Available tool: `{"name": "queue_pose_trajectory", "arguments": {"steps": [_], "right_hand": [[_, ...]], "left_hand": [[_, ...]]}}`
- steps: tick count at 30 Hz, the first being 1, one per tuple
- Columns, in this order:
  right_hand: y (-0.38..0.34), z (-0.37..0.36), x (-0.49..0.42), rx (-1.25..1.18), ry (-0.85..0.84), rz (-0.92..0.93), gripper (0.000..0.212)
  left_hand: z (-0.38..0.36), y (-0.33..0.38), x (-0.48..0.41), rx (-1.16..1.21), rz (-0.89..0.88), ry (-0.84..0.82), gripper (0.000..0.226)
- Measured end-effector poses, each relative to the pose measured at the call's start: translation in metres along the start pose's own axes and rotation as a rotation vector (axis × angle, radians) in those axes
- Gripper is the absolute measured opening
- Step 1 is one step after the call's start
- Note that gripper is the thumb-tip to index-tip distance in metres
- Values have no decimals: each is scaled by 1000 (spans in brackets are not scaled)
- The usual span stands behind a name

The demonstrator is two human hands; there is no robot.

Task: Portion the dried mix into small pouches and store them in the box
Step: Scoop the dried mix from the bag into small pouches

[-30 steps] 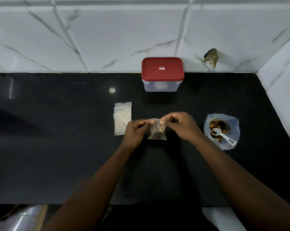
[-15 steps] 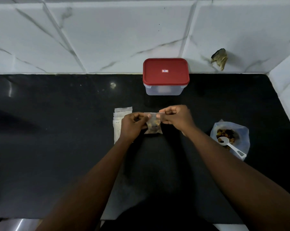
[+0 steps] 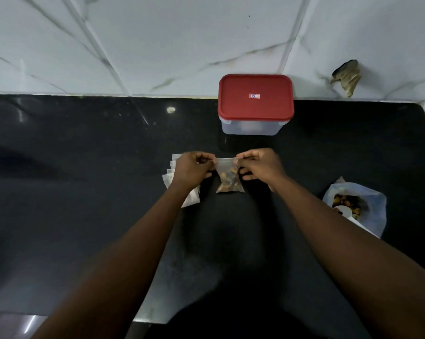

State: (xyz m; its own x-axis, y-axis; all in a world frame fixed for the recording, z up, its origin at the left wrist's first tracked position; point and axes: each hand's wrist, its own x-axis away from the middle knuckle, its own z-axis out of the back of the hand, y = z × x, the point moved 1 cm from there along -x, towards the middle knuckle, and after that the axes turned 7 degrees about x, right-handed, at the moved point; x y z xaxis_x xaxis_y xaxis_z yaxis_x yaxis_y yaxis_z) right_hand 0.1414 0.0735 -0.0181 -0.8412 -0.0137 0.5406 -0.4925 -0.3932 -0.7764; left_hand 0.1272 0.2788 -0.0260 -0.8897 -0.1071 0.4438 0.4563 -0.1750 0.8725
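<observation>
A small clear pouch [image 3: 229, 178] with brown dried mix in its lower half hangs over the black counter. My left hand [image 3: 190, 168] pinches its top left corner and my right hand [image 3: 261, 165] pinches its top right corner, stretching the top edge between them. Behind the pouch, against the wall, stands a clear box with a shut red lid [image 3: 255, 96]. A stack of empty pouches [image 3: 179, 182] lies partly hidden under my left hand. At the right, an open plastic bag of dried mix [image 3: 358, 206] holds a white scoop [image 3: 344, 211].
The black counter [image 3: 84, 192] ends at a white marble-tiled wall [image 3: 157, 45] behind and at the right. A crumpled brownish scrap [image 3: 347, 75] sticks to the wall right of the box. The counter's front edge runs near the bottom.
The view has tilted and drawn closer. Both hands have spread a little along the pouch's top edge, and the pouch now hangs straighter between them.
</observation>
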Motion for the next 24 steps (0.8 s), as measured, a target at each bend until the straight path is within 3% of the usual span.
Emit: {"name": "queue_pose_trajectory", "arguments": {"steps": [5, 11, 16, 21, 24], "right_hand": [[1, 3, 6, -54, 55, 2, 23], [-3, 1, 27, 87, 319, 210, 13], [-19, -33, 50, 241, 185, 344, 9], [-28, -75, 56, 325, 51, 315, 11], [-28, -97, 52, 378, 66, 301, 14]], "left_hand": [[6, 6, 6, -39, -63, 40, 16], [25, 11, 22, -94, -158, 89, 11], [50, 2, 38, -163, -169, 166, 8], [70, -10, 55, -256, -122, 287, 15], [79, -21, 61, -233, -42, 366, 15]]}}
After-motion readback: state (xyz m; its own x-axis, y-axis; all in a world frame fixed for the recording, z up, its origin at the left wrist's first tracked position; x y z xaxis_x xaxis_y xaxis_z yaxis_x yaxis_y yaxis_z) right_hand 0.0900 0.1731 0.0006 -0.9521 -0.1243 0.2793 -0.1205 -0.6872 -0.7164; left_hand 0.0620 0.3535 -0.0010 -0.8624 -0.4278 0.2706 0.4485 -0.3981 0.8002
